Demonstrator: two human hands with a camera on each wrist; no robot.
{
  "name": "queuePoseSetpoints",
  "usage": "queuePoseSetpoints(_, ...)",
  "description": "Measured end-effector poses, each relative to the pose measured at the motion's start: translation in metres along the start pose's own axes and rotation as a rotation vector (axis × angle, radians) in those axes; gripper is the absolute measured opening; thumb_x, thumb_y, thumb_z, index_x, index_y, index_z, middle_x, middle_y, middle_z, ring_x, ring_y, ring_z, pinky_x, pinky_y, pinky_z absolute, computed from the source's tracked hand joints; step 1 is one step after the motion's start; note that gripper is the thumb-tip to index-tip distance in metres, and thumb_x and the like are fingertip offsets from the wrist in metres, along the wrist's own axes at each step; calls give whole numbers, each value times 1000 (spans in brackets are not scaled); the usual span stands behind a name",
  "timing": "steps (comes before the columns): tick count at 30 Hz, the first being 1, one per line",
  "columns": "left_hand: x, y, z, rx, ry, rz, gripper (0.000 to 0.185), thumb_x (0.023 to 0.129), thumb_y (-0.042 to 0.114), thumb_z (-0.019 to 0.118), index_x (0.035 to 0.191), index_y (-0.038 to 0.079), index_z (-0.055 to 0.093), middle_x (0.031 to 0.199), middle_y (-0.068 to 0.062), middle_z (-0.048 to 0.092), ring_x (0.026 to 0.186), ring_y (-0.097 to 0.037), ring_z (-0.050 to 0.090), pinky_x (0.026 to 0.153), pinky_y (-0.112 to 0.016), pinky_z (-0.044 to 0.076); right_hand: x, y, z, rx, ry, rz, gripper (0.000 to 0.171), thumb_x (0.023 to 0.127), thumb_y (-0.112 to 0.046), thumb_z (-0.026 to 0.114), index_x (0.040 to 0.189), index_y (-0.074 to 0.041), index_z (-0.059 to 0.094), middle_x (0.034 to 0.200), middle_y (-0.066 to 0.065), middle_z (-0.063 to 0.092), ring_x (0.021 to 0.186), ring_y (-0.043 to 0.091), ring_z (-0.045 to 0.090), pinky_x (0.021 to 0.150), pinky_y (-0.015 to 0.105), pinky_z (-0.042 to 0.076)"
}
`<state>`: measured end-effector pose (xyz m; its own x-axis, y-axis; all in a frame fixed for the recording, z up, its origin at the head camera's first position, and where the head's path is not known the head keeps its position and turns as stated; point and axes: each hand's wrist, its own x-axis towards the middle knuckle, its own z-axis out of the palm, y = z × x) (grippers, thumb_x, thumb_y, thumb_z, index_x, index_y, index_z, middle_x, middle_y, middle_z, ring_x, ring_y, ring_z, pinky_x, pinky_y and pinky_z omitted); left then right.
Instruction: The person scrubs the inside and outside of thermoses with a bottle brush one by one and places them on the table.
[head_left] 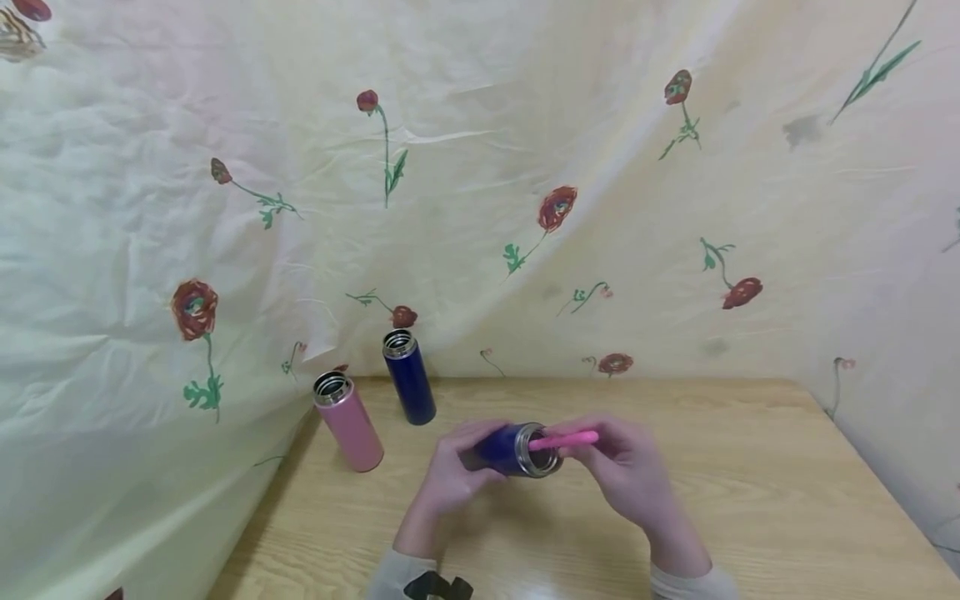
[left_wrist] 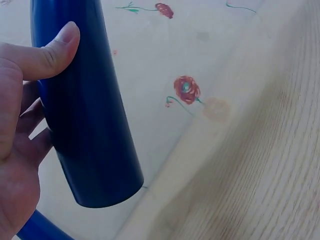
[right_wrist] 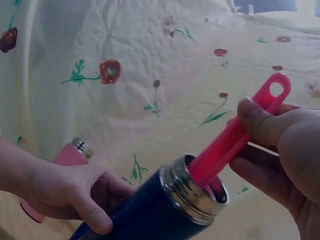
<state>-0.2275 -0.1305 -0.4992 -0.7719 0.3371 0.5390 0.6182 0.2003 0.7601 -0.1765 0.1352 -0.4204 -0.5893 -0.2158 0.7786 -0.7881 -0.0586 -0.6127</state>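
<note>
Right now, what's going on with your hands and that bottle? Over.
Left hand grips dark blue steel bottle, tilted off the table. Right hand pinches pink plastic handle, poked into its mouth. Nothing in the way; pink bottle and second blue bottle stand apart.

**Room & obstacles**

Back-left corner blocked: pink flask (head_left: 348, 422) & navy flask (head_left: 409, 377), 2 upright, lids off, near each other w/ narrow gap between. Flowered cloth (head_left: 480, 208) closes off back, left & right edges. Bare table (head_left: 735, 467) right of right hand (head_left: 626, 471) is open; so is front strip left of left hand (head_left: 450, 475).
</note>
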Motion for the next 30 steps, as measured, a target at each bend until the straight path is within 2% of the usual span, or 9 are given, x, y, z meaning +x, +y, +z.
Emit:
queuePoseSetpoints(3,1,1,3,13,32,-36,74,68,-8,92,136,16,75,135,6,73,132,-22,63,117,-40,44,0,-1,6,-80,67,90,35,81,25,75,106,0,76,104,14,81,94,14,78,76,23,63)
queuePoseSetpoints(7,1,-1,6,39,91,-66,75,68,-7,93,136,20,75,135,8,73,131,-21,63,118,-42,45,1,-4,13,-165,196,247,25,82,15,83,99,-2,75,102,12,81,92,15,78,78,27,64)
queuePoseSetpoints(10,1,-3,8,59,139,-53,76,67,-5,95,137,18,75,134,6,74,130,-22,65,117,-42,46,3,-7,18,-185,303,380,21,84,6,86,97,-3,74,103,10,81,90,16,79,79,29,65)
queuePoseSetpoints(13,2,-5,10,76,177,-21,76,66,-4,96,136,14,75,134,1,74,128,-25,66,115,-41,48,4,-8,21,-186,392,455,21,84,4,88,99,-2,74,101,8,81,86,17,79,77,32,65)
queuePoseSetpoints(17,2,-7,13,95,202,24,75,65,-1,99,135,11,75,132,-3,75,125,-29,68,112,-42,50,4,-7,23,-171,458,470,24,82,6,89,101,1,74,98,9,81,84,19,79,76,34,66)
queuePoseSetpoints(22,1,-6,15,113,190,9,76,64,2,100,135,14,76,132,-1,75,125,-28,67,112,-44,51,5,-8,23,-164,479,453,28,79,7,90,101,0,75,95,8,80,84,19,79,77,32,65)
queuePoseSetpoints(30,1,-6,17,108,161,-18,76,68,0,97,138,16,74,137,2,73,131,-26,64,116,-44,47,6,-8,16,-147,365,329,15,90,11,79,102,2,75,106,15,79,97,17,77,90,28,62)
